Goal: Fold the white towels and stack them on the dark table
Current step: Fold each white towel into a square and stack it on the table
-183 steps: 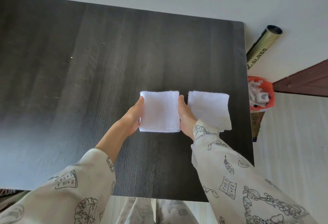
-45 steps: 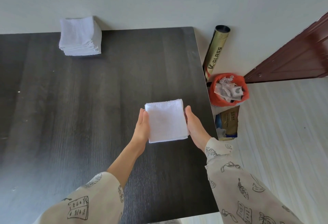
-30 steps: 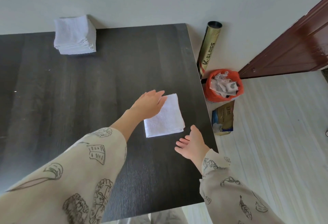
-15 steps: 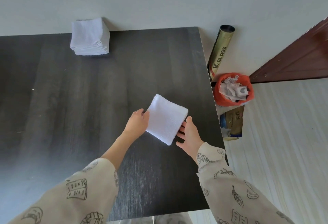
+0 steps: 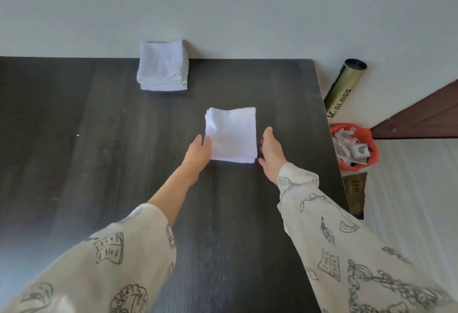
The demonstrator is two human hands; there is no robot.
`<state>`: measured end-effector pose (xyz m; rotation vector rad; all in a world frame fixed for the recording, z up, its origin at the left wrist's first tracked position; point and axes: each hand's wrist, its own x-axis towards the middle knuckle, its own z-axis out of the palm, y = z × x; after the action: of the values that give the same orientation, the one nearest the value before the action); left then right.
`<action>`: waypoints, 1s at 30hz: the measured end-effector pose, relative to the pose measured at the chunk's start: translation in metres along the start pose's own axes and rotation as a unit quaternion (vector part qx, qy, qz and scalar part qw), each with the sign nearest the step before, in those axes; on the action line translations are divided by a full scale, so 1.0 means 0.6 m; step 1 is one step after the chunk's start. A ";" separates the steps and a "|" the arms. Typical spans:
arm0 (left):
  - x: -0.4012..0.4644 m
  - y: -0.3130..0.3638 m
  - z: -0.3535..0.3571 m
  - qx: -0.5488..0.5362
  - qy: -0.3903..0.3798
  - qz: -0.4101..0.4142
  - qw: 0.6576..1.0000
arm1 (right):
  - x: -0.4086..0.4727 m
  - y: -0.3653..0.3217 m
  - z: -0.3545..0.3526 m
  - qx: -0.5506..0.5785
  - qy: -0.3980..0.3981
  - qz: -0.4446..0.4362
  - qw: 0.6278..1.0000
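Note:
A small stack of folded white towels (image 5: 231,134) lies on the dark table (image 5: 99,164), right of its middle. My left hand (image 5: 199,151) has straight fingers against the stack's near left edge. My right hand (image 5: 271,150) is flat beside the stack's right edge, close to it; contact is unclear. A taller stack of folded white towels (image 5: 162,66) stands at the table's far edge against the wall.
Past the table's right edge, on the floor, stand a gold tube (image 5: 344,89) leaning on the wall, an orange bin (image 5: 354,146) full of paper scraps, and a brown carton (image 5: 355,193). A dark red door (image 5: 421,117) is at the far right.
The folded stack, held tilted between my hands half a second ago, now lies square on the table farther from me. Both hands have straightened along its sides.

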<state>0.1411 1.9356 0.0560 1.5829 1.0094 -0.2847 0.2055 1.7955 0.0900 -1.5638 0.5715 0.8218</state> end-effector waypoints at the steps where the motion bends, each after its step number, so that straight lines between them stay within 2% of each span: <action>1: 0.006 0.004 -0.011 -0.036 0.003 -0.014 0.999 | 0.003 0.003 0.006 0.009 0.021 -0.001 1.000; 4: -0.010 -0.004 -0.032 -0.179 0.022 -0.074 0.981 | -0.001 0.038 0.018 0.063 0.061 0.029 0.996; 8: -0.034 -0.028 -0.046 -0.385 -0.092 -0.180 0.901 | -0.006 0.071 0.056 0.248 0.019 0.104 0.963; 10: -0.027 -0.026 -0.049 -0.445 -0.123 -0.193 0.866 | -0.004 0.065 0.077 0.305 0.002 0.097 0.948; 14: -0.003 0.007 -0.054 -0.510 -0.142 -0.199 0.825 | 0.012 0.038 0.097 0.344 -0.001 0.078 0.936; 21: 0.050 0.064 -0.062 -0.567 -0.092 -0.204 0.793 | 0.066 -0.042 0.124 0.320 -0.031 0.067 0.945; 30: 0.143 0.148 -0.075 -0.591 -0.058 -0.176 0.785 | 0.132 -0.136 0.181 0.309 -0.093 0.067 0.944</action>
<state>0.2418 2.0188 0.0726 0.2204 1.0424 0.0369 0.2970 1.9225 0.0770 -0.8705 0.7180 0.7829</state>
